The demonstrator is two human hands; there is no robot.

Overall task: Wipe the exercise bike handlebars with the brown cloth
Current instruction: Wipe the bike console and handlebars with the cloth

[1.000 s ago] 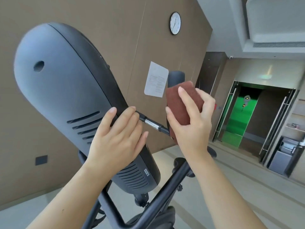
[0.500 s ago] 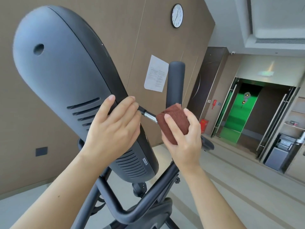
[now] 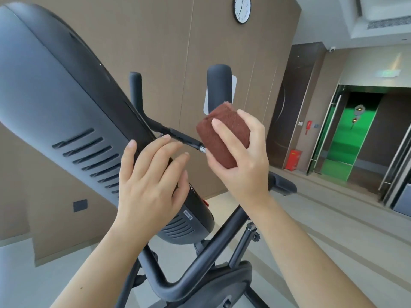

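Observation:
The brown cloth (image 3: 223,135) is wrapped around the lower part of the right handlebar grip (image 3: 219,85), a black upright foam post, with my right hand (image 3: 242,158) shut on it. A thin black crossbar (image 3: 178,135) with a silver end runs from the console to the cloth. The left handlebar post (image 3: 135,90) stands bare behind the console. My left hand (image 3: 151,181) lies flat with fingers spread on the edge of the big grey-black console housing (image 3: 55,98), holding nothing.
The bike's black frame tubes (image 3: 200,263) and a dark cover (image 3: 222,283) lie below my arms. A brown panelled wall with a clock (image 3: 242,8) is close behind. A red box (image 3: 293,160) and a green-lit glass doorway (image 3: 347,134) are to the right.
My right hand slid the cloth down the right grip from near its top, then slightly back up. The view shifted, revealing the left handlebar post. My left hand stayed on the console.

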